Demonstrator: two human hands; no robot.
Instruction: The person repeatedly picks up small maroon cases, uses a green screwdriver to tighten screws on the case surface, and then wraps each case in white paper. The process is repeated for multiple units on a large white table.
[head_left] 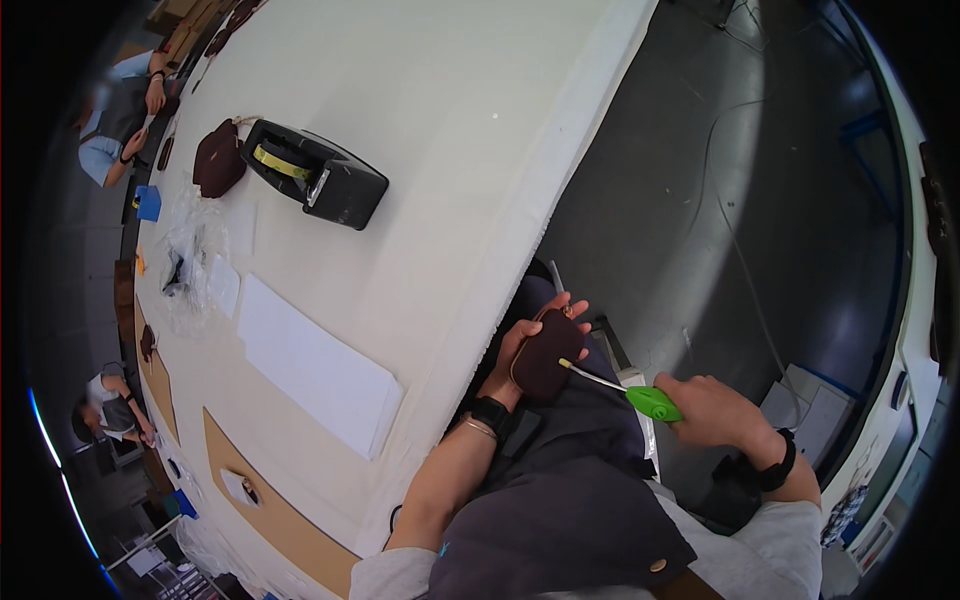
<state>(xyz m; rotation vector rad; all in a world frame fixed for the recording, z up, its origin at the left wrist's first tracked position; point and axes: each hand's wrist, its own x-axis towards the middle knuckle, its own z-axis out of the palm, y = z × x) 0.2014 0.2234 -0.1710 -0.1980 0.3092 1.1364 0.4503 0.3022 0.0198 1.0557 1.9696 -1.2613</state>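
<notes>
Over my lap, past the table's edge, my left hand (515,350) holds a small dark maroon zip pouch (546,362) with rounded corners. The thumb rests on its near face, and several fingertips show past its far side. My right hand (712,410) is closed round a tool with a green handle (653,403). A thin pale shaft runs leftward from that handle to a yellow tip, which is at the pouch's right side. Whether the tip presses on the pouch, I cannot tell. The tool's exact kind is unclear.
On the white-covered table (440,120) stand a black tape dispenser (350,190) and another maroon pouch (218,160). White sheets (310,360), crumpled clear plastic (195,265) and brown board (270,515) lie closer. Two people (125,125) work along the far side. A cable (735,215) crosses the floor.
</notes>
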